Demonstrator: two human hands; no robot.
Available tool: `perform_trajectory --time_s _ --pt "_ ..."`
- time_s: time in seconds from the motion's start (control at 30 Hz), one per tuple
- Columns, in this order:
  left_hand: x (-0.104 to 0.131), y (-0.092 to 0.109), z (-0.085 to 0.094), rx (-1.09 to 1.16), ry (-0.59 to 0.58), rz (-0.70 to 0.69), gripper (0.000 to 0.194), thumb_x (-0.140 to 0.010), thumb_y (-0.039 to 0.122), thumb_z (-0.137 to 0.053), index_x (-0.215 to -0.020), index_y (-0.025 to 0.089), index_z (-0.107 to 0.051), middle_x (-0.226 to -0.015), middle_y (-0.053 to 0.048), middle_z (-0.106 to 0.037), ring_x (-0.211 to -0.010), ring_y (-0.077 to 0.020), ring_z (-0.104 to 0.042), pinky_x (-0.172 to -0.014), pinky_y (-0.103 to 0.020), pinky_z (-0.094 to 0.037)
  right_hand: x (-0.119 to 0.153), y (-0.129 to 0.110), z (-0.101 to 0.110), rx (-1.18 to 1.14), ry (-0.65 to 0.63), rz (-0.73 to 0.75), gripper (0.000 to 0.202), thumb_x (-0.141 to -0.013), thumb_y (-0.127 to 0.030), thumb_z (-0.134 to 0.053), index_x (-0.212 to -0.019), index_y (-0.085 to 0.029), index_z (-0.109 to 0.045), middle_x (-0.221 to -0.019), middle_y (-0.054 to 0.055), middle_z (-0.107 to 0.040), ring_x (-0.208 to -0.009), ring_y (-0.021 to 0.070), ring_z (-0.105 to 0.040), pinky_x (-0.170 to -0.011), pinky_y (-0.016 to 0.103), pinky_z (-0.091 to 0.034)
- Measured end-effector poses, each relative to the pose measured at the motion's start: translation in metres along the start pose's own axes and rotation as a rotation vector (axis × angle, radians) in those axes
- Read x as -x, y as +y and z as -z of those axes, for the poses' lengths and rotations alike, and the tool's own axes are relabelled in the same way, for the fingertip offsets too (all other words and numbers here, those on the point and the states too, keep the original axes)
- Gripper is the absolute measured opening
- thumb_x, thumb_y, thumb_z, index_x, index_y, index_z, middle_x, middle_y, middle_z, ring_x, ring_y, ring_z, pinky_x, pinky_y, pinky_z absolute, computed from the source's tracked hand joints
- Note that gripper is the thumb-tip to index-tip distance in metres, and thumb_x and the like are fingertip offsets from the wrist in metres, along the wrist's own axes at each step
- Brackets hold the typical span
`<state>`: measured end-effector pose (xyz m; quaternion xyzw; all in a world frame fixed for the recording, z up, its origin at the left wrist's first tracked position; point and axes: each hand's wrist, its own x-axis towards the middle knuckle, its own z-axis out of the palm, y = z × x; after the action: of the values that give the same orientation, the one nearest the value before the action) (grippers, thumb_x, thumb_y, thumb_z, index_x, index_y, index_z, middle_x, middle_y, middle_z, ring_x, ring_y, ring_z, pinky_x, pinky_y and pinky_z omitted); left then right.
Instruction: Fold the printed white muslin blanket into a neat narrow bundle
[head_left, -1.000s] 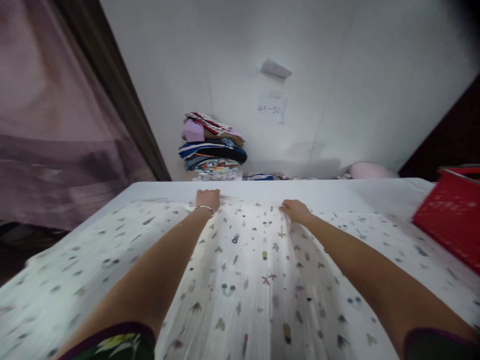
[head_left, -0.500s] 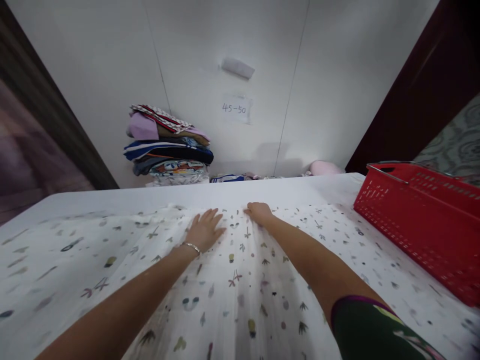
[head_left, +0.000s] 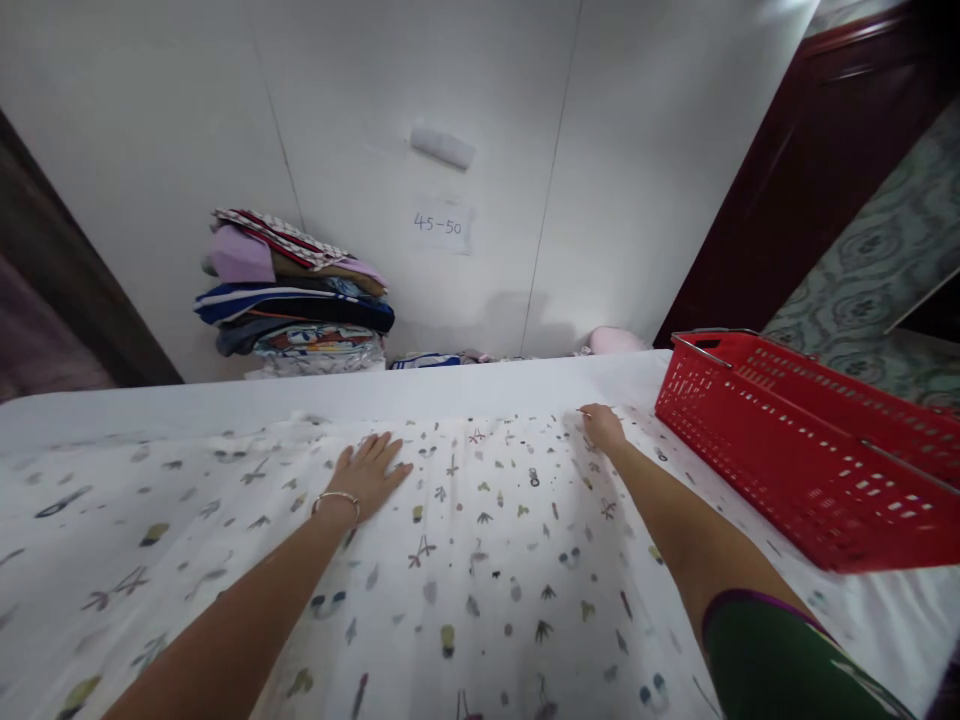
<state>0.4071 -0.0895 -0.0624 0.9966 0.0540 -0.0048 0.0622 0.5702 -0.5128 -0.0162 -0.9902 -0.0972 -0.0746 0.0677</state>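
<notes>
Right hand (head_left: 603,430) has moved along printed cloth (head_left: 510,550) — nearer red basket (head_left: 780,460).

The thin white cloth with small printed motifs (head_left: 480,580) looks soft and matt, faintly creased. Beneath it, the white tabletop (head_left: 465,388) appears smooth, with a dull sheen. The red perforated rectangular basket (head_left: 757,450) is slightly glossy plastic, its thin silvery handle (head_left: 703,351) metal. The multicoloured folded stack (head_left: 300,305) is matt cloth; the white rectangular note (head_left: 441,226) is paper.
</notes>
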Motion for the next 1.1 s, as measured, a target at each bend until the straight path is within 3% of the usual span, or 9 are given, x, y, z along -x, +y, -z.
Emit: perform_trajectory --time_s 0.1,0.27,0.37,0.63,0.9,1.1 --pt "0.001 0.0 0.0 -0.011 0.012 0.004 0.067 -0.085 0.06 -0.023 -0.142 0.025 -0.028 -0.151 -0.002 -0.017 -0.14 -0.0254 -0.01 -0.111 -0.05 -0.01 -0.003 0.017 -0.005 -0.001 -0.03 0.019 0.034 -0.089 -0.018 -0.038 -0.114 -0.017 -0.062 -0.116 0.011 -0.06 -0.105 0.0223 -0.054 -0.087 0.03 -0.041" --pt "0.003 0.003 0.005 -0.03 0.006 0.026 0.066 -0.085 0.06 -0.024 -0.141 0.026 -0.03 -0.151 -0.002 -0.02 -0.139 -0.0242 -0.012 -0.111 -0.048 -0.011 -0.02 -0.001 -0.022 -0.014 -0.083 0.195 0.027 -0.087 -0.023 -0.047 -0.109 -0.021 -0.064 -0.114 0.007 -0.061 -0.111 0.0203 -0.049 -0.09 0.026 -0.038" --pt "0.004 0.003 0.007 -0.038 0.003 0.034 0.066 -0.085 0.06 -0.024 -0.141 0.026 -0.03 -0.151 -0.001 -0.021 -0.139 -0.0239 -0.014 -0.111 -0.047 -0.012 -0.029 -0.009 -0.026 -0.006 -0.082 0.224 0.024 -0.088 -0.024 -0.047 -0.102 -0.019 -0.066 -0.108 0.008 -0.062 -0.106 0.0206 -0.05 -0.087 0.026 -0.038" --pt "0.005 0.005 0.009 -0.057 -0.03 0.047 0.065 -0.086 0.058 -0.023 -0.142 0.026 -0.028 -0.151 0.0 -0.018 -0.14 -0.0222 -0.012 -0.112 -0.045 -0.01 -0.045 0.004 -0.027 0.004 0.028 0.124 0.024 -0.089 -0.023 -0.042 -0.094 -0.015 -0.064 -0.103 0.011 -0.061 -0.101 0.0238 -0.05 -0.083 0.033 -0.035" --pt "0.006 0.007 0.011 -0.056 -0.03 0.072 0.066 -0.086 0.059 -0.024 -0.142 0.026 -0.028 -0.151 0.0 -0.018 -0.14 -0.0228 -0.012 -0.112 -0.046 -0.011 -0.053 0.005 -0.042 -0.053 0.003 0.116 0.022 -0.088 -0.023 -0.044 -0.093 -0.016 -0.064 -0.102 0.01 -0.063 -0.096 0.0214 -0.053 -0.082 0.032 -0.037" --pt "0.004 0.006 0.01 -0.068 -0.022 0.072 0.065 -0.086 0.058 -0.025 -0.142 0.025 -0.027 -0.151 0.0 -0.02 -0.139 -0.0232 -0.013 -0.111 -0.046 -0.012 -0.057 0.024 -0.042 -0.104 0.031 0.068 0.035 -0.09 -0.033 -0.044 -0.119 -0.017 -0.056 -0.122 0.008 -0.056 -0.112 0.02 -0.048 -0.092 0.028 -0.037"
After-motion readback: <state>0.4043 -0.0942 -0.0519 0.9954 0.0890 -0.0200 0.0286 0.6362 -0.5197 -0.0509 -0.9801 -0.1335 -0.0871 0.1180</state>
